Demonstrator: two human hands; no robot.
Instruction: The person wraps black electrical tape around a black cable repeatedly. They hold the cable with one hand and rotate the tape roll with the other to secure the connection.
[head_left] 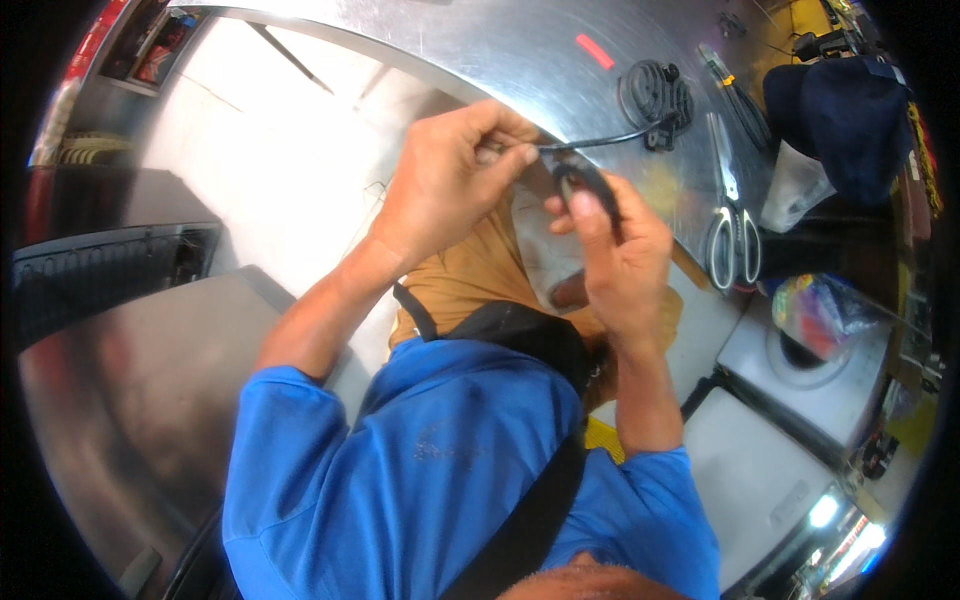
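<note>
My left hand (pixel 460 165) pinches the end of a black cable (pixel 600 141) between thumb and fingertips. The cable runs right to a round, ridged black part, which looks like a disc horn (pixel 655 102), lying on the metal table (pixel 500 50). Just below the cable, my right hand (pixel 625 240) is closed on a roll of black tape (pixel 600 190), its thumb against the roll's inner side. Whether tape runs from the roll to the cable cannot be made out. Both hands are held in front of the table's near edge, above my lap.
A short red strip (pixel 595 52) lies left of the horn. To its right are pliers (pixel 735 95) and scissors with white handles (pixel 735 215). Farther right sit a dark blue cap (pixel 855 125) and a clear plastic bag (pixel 825 315) on a white appliance (pixel 800 385).
</note>
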